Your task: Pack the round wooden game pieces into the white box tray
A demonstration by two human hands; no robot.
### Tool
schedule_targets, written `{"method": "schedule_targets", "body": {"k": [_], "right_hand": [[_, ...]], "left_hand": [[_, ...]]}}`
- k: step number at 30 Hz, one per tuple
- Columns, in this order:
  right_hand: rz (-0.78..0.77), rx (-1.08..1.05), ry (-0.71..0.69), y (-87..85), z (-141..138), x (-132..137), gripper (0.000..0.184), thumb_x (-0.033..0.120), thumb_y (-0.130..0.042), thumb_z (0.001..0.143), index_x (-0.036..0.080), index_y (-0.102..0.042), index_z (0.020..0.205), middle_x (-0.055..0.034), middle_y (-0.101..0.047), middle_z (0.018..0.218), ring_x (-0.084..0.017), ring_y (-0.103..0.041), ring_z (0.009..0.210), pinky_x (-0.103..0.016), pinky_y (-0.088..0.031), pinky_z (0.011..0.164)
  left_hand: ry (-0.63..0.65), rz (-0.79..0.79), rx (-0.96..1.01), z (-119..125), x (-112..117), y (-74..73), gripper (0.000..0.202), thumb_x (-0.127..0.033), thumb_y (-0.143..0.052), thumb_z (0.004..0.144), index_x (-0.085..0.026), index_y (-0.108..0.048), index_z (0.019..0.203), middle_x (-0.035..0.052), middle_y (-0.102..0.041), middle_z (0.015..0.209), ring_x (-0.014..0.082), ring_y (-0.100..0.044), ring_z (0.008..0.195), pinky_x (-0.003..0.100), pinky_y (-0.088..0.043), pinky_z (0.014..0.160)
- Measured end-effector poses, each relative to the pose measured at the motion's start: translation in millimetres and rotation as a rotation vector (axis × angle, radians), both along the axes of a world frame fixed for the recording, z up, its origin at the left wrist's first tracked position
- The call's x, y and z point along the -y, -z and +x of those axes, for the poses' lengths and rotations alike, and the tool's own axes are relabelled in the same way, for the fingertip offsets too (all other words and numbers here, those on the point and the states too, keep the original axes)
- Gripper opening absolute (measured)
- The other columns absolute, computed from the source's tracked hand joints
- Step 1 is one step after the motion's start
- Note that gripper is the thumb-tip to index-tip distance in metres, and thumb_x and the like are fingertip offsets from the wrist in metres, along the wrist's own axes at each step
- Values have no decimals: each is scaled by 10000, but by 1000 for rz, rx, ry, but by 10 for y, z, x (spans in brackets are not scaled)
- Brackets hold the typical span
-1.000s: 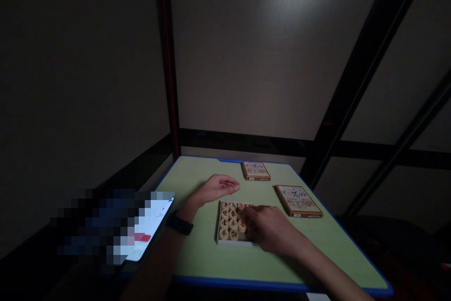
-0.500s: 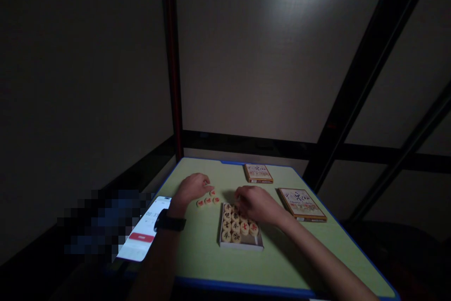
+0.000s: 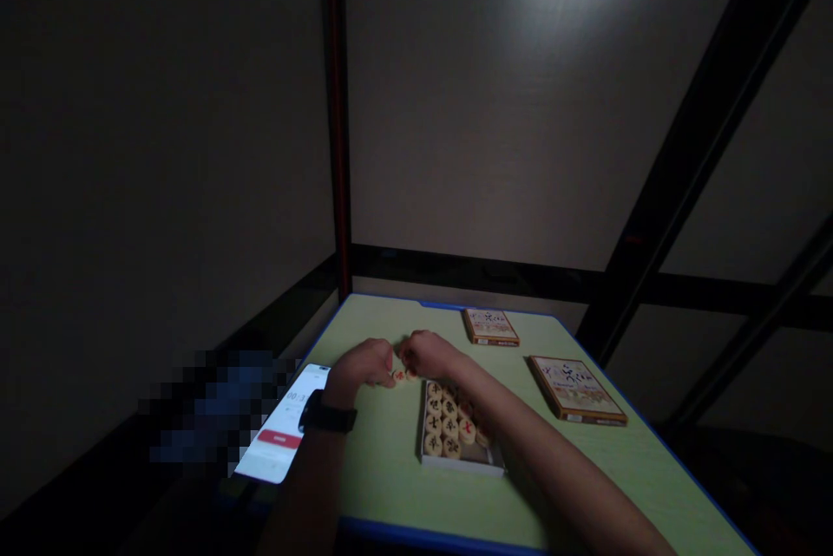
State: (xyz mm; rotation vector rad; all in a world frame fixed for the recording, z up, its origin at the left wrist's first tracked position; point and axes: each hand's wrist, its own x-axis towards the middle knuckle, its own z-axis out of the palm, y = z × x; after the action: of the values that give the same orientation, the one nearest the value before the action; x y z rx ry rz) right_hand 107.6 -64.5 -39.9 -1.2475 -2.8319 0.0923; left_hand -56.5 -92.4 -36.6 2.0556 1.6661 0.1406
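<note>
I have a couple of pieces out on the table by the curled left hand and right hand, grips I cannot make out, while many more sit in the partly bare box nearby.

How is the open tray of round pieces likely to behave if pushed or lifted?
The tray would probably slide rather than tip, as it sits low and flat on the tabletop. Tilted, it might well spill its round pieces, since its top is open. Those pieces could also shift, as bare floor shows by its near edge.
</note>
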Motion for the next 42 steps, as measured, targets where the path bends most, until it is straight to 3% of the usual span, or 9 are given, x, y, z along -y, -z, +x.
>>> {"method": "schedule_targets", "body": {"k": [3,7,12,17,21,24,29,33,42], "right_hand": [[23,-15,33,10,31,8,193,117,-625,774,185,-737,915,-102,-718,908,-216,-640,843,-260,-396,695],[65,-84,92,17,193,32,216,80,-537,829,138,-697,962,-131,-680,968,-184,-620,801,-244,-393,702],[79,-189,123,45,525,79,190,39,-534,810,131,-681,888,-100,-647,910,-162,-582,794,-219,-390,706],[49,-401,91,224,852,151,217,7,-589,722,149,-698,845,-53,-645,807,-153,-565,746,-216,-401,681],[45,-537,103,382,1017,204,401,-49,-530,680,156,-701,979,-37,-689,833,-148,-593,746,-223,-417,684],[5,-573,129,418,1049,224,444,-53,-509,687,145,-701,1035,-42,-714,840,-153,-616,740,-233,-433,680],[-33,-583,150,379,1017,226,360,-24,-522,716,136,-736,958,-72,-743,893,-177,-653,802,-260,-466,739],[2,-581,157,380,1026,216,337,-40,-543,657,127,-744,869,-84,-740,894,-193,-654,819,-271,-472,752],[-18,-661,209,373,1030,220,421,-17,-554,695,144,-724,1045,-90,-735,1006,-188,-649,854,-298,-484,782]], "left_hand": [[4,103,-50,-31,-34,58,145,-176,-671,585,-177,-629,723,32,-689,775,180,-631,700,232,-399,560],[6,104,-45,-55,-104,144,198,-140,-656,561,-181,-661,754,41,-714,836,185,-645,740,231,-408,572],[-20,173,45,-31,-109,109,199,-170,-641,615,-180,-696,806,37,-729,859,168,-654,777,218,-438,631],[72,181,104,52,-55,-4,215,-166,-616,641,-160,-727,825,46,-742,855,173,-668,789,226,-450,653],[125,174,95,110,-42,10,236,-184,-607,637,-164,-743,828,42,-746,859,178,-669,789,230,-452,661],[162,177,49,110,-76,79,239,-196,-604,629,-171,-749,816,41,-746,850,189,-664,782,243,-448,668],[175,164,30,77,-138,163,273,-201,-640,598,-179,-737,853,35,-733,902,189,-650,798,238,-438,664],[131,180,-23,82,-116,154,213,-210,-631,635,-169,-707,830,46,-719,888,197,-642,815,246,-427,672],[72,294,-21,94,-73,83,130,-216,-516,811,-156,-630,826,69,-684,898,193,-626,842,263,-431,723]]}}
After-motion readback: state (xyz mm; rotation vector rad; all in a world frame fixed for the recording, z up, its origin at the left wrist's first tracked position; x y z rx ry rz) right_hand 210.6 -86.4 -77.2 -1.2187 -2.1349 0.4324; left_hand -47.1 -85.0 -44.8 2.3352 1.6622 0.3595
